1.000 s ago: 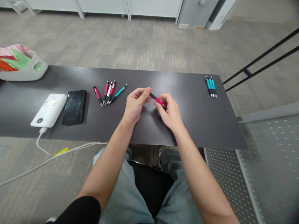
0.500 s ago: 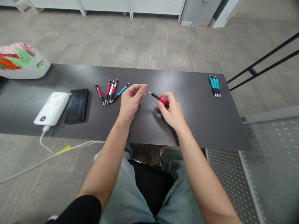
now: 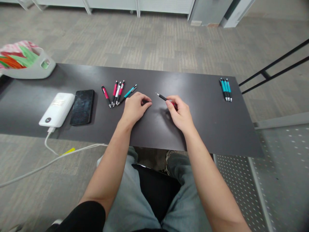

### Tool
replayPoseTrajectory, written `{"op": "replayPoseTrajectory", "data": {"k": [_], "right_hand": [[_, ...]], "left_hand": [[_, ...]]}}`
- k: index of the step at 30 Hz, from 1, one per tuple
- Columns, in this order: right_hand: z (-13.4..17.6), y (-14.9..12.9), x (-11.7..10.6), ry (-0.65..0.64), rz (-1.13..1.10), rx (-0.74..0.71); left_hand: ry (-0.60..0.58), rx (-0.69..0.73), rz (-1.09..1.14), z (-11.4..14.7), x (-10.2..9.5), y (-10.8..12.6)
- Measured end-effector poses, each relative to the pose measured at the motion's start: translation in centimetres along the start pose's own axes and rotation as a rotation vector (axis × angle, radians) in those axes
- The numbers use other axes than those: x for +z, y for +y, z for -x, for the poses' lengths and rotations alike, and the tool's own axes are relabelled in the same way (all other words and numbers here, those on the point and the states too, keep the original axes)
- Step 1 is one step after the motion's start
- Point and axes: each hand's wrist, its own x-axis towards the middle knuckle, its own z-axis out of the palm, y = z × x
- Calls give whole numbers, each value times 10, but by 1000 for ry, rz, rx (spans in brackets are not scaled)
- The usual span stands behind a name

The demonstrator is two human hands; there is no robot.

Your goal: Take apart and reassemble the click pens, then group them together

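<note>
White device [image 3: 57,110] and black phone [image 3: 82,108] lie on the bench [image 3: 205,132]; five pens [image 3: 114,91] follow. Left hand [image 3: 134,108]: curled, closure cannot be determined. Red-and-black pen [image 3: 162,97]: clamped in right hand's [image 3: 180,113] grip, above bench. Turquoise pens [image 3: 225,88] lie rightmost.

Across the dark grey table [image 3: 202,129] it's white basket [image 3: 40,72] far left, white power bank [image 3: 58,108], black smartphone [image 3: 82,107] right beside it, loosely clustered red, white and turquoise click pens [image 3: 117,92], then turquoise pens [image 3: 226,86] in a neat row, far right!
</note>
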Motion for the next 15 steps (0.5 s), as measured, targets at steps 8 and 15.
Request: {"op": "replayPoseTrajectory", "data": {"k": [8,15], "right_hand": [[-3,3,3,0,-126,96],[1,-27,12,-254,-687,252]], "left_hand": [[128,6,293,-3,7,-10],[-64,113,907,0,2,25]]}}
